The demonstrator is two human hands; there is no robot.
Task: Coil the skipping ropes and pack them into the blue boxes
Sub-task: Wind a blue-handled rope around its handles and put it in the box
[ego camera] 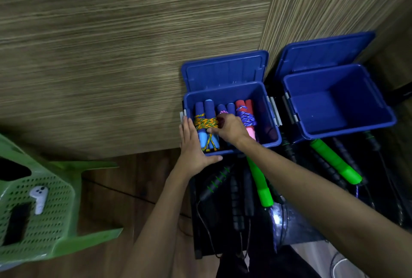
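Taking the left blue box [270,141] as landmark: the left hand [192,143] lies flat, fingers straight, against its left rim, holding nothing. Inside, the orange-and-green coiled rope [206,122] sits at the left end, handles running front to back. The right hand [227,127], nearer, pinches this bundle from its right. Right of the landmark, well apart, the second blue box [379,103] stands open.

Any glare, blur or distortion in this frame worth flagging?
Head view: wide-angle bending at the edges; the wood wall is streaked by blur; one bright glare spot on the dark surface below the right arm; the hands and the filled blue box stay sharp enough.
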